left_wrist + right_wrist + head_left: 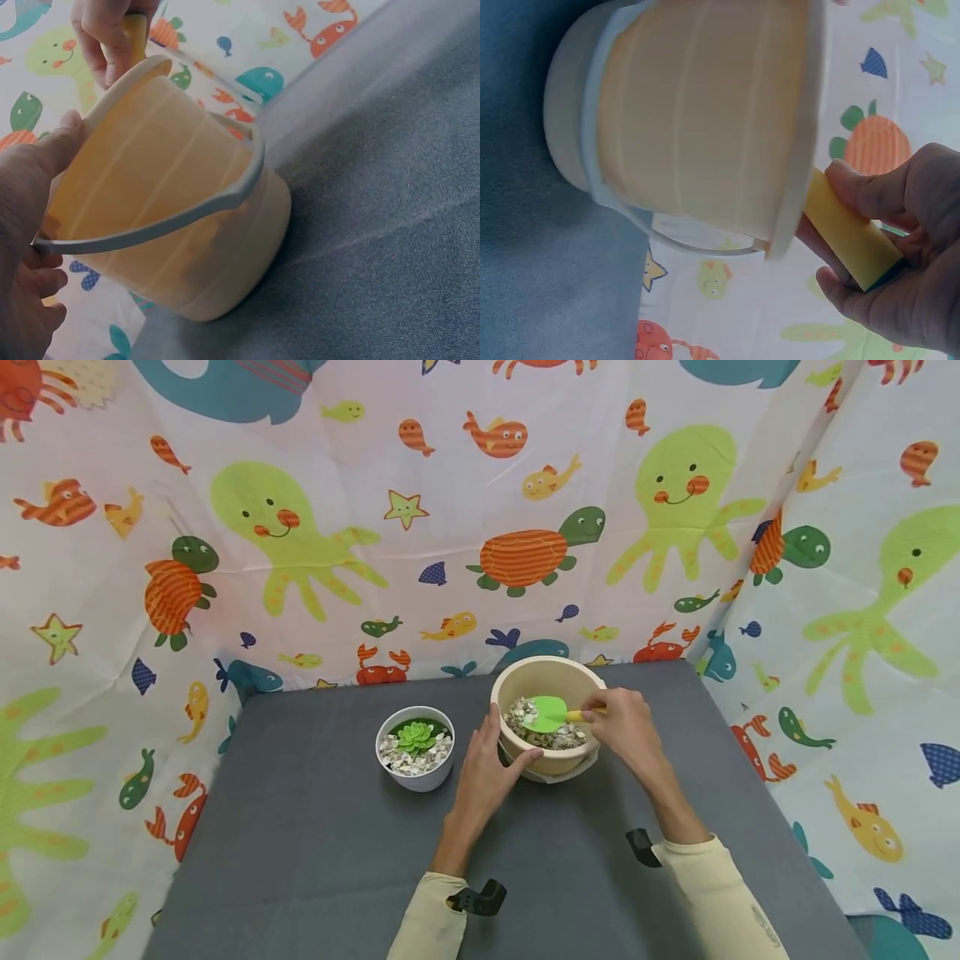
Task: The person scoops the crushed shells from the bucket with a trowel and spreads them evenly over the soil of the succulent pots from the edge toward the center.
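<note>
A cream bucket (551, 763) with a pale grey handle (161, 231) stands toward the back of the table, pebbles (566, 739) lying in its bottom. My left hand (483, 770) holds its left side, with a fingertip at the rim in the left wrist view. My right hand (624, 727) grips the yellow handle (853, 232) of a toy shovel. The shovel's green blade (551, 713) is inside the bucket above the pebbles, with some pale stones at its tip. Both wrist views hide the blade behind the bucket wall.
Left of the bucket stands a white pot (422, 781) with a green succulent (416, 737) and pale pebbles around it. Grey cloth covers the table (315, 827). A sea-animal printed curtain (450, 535) rises behind the table and along both sides.
</note>
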Action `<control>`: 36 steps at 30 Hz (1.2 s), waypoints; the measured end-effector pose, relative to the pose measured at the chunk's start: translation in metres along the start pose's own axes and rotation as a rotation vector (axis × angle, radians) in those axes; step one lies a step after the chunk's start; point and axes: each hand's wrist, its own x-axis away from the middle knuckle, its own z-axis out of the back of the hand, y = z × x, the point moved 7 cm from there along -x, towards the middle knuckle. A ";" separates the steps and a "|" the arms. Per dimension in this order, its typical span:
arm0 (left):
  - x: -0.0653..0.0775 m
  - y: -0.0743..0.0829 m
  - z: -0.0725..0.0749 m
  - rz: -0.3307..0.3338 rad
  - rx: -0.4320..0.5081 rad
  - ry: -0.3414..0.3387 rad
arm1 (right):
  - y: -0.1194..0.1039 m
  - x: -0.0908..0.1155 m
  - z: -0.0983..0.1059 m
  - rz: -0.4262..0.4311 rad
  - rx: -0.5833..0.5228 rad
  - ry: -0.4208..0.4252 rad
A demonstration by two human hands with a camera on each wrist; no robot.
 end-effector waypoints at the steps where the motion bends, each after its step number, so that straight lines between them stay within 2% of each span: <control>1: 0.000 0.000 -0.001 0.003 0.003 -0.004 | 0.000 0.001 0.002 -0.009 -0.008 0.005; 6: 0.001 -0.001 -0.002 0.020 0.014 -0.006 | 0.004 0.005 0.011 -0.053 -0.071 0.005; 12: 0.001 -0.001 -0.002 0.007 0.019 -0.003 | 0.007 0.010 0.026 -0.074 -0.102 0.027; 17: 0.002 -0.002 -0.003 0.020 0.027 -0.008 | 0.002 0.012 0.037 -0.071 -0.102 0.041; 22: 0.001 0.000 0.003 0.002 0.017 -0.005 | -0.007 0.014 0.046 -0.067 -0.114 0.054; 25: 0.002 -0.002 0.014 -0.010 -0.014 0.012 | -0.016 0.012 0.047 -0.062 -0.122 0.049; 27: 0.003 -0.004 0.025 -0.018 -0.030 0.048 | -0.024 0.010 0.047 -0.060 -0.131 0.041; 32: 0.009 -0.016 0.063 -0.015 -0.002 0.197 | -0.048 0.004 0.039 -0.030 -0.162 0.004; 36: 0.014 -0.032 0.093 0.008 0.006 0.303 | -0.068 -0.003 0.026 0.034 -0.212 -0.021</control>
